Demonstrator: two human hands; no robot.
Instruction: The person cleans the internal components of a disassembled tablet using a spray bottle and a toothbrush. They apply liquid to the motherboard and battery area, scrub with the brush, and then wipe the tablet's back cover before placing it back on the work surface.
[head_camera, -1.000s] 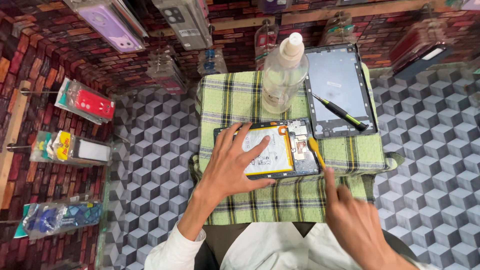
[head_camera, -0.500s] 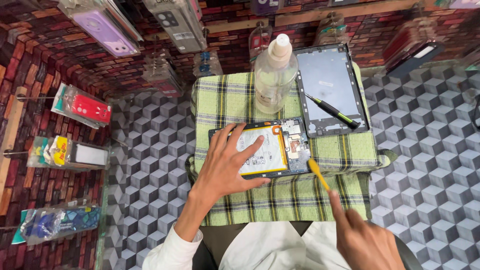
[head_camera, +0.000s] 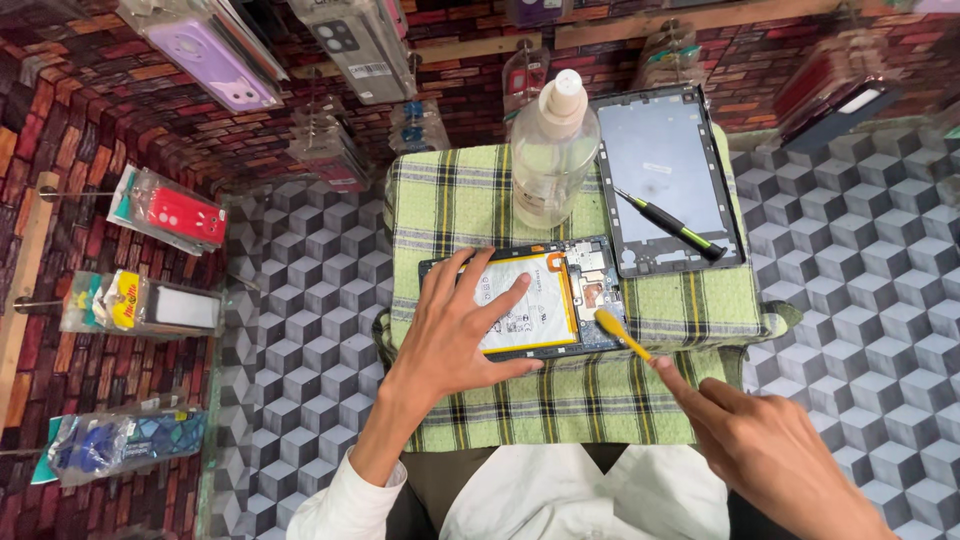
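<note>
An opened tablet with a white battery lies on a green plaid cloth. My left hand presses flat on the battery, fingers spread. My right hand holds a thin yellow tool whose tip touches the tablet's lower right edge, near the exposed circuit board.
The tablet's grey back cover lies at the cloth's far right with a black and green screwdriver on it. A clear pump bottle stands behind the tablet. Packaged phone cases hang on the brick-pattern wall at left.
My right hand has pulled back toward me and to the right, and the yellow tool's tip now rests at the tablet's lower right edge. My left hand stays on the battery.
</note>
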